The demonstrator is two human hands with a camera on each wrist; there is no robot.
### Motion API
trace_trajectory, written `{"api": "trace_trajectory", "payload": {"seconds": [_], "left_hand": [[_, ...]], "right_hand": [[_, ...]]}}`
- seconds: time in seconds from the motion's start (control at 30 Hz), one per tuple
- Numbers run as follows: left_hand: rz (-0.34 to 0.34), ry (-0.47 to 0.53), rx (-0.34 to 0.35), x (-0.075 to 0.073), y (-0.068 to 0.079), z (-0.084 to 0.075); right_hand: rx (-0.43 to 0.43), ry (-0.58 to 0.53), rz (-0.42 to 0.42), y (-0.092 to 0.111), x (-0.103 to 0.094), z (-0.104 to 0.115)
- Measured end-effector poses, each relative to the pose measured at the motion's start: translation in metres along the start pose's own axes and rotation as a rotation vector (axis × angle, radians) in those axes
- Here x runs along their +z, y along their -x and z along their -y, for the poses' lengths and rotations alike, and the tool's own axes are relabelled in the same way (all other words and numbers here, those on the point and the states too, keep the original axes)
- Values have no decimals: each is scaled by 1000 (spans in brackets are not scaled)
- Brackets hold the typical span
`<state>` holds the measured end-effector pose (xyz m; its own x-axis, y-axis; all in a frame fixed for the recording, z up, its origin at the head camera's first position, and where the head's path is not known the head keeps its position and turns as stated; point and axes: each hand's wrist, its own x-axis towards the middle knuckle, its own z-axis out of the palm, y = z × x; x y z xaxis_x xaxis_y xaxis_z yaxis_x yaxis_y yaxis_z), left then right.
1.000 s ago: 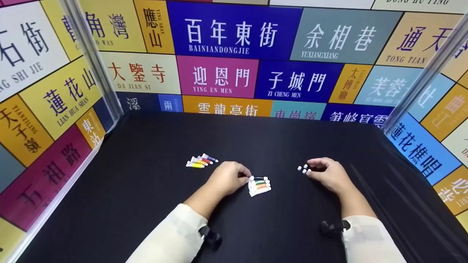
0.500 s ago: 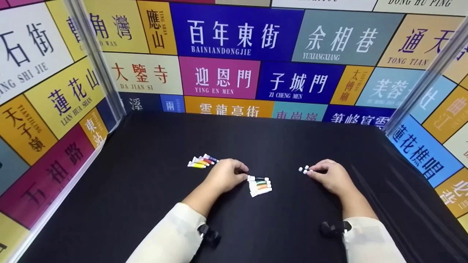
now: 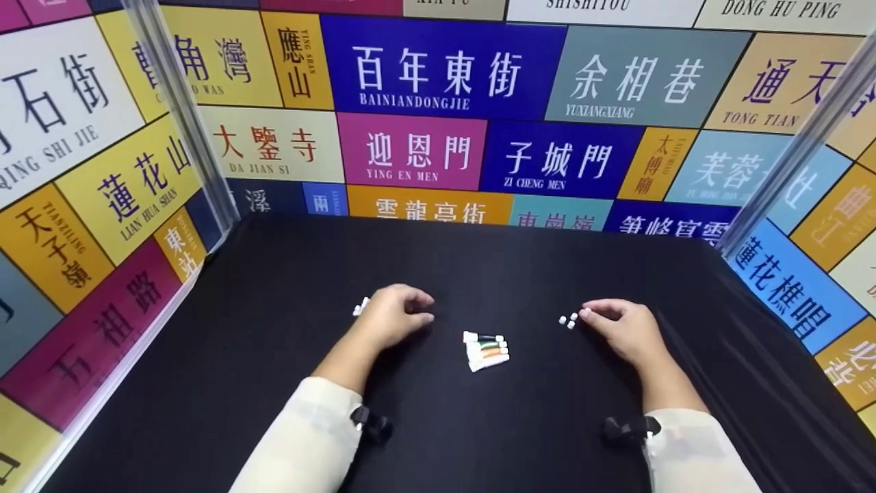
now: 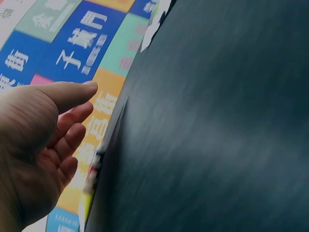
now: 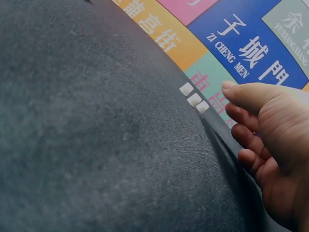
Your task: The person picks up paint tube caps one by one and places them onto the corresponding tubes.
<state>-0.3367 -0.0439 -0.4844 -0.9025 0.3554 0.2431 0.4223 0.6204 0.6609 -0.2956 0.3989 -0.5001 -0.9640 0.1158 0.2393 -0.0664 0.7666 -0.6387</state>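
Loosely, the left hand [image 3: 390, 318] curves empty, thumb and fingers apart, near partly hidden tubes [image 3: 361, 307]; the right hand [image 3: 626, 332], its grip unclear, hovers just beside three small white pieces [image 5: 194, 100]. Between the hands, more tubes [image 3: 490, 354] lie on black cloth [image 3: 472, 424] before sign-covered walls [image 3: 445, 65].

Looks bright and even in the head view, with faint sheen on the black cloth [image 3: 534, 404] at right. Stretches the side walls [image 3: 75, 198] toward the edges. Smears the coloured tubes [image 4: 86, 204] in the left wrist view, with hazy glare across the cloth. Looks dimmer and grainy in the right wrist view.
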Motion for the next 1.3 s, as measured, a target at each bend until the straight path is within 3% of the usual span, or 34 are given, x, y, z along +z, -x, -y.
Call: {"api": "trace_trajectory", "payload": {"seconds": [0.4,0.63,0.97,1.1,1.3], "left_hand": [[-11,58,-35,-28,2,31],[-29,1,-80,-38,6,44],[31,-11,-92,-46,12,62],[40,-17,-105,-47,13,64],[19,-31,-135,-49,16,66]], "right_hand": [[19,-83,-87,1,-6,5],[50,-131,-132,1,-9,1],[122,-184,-135,2,-13,1],[151,-344,-133,1,-13,6],[142,-723,-179,-2,-17,21]]}}
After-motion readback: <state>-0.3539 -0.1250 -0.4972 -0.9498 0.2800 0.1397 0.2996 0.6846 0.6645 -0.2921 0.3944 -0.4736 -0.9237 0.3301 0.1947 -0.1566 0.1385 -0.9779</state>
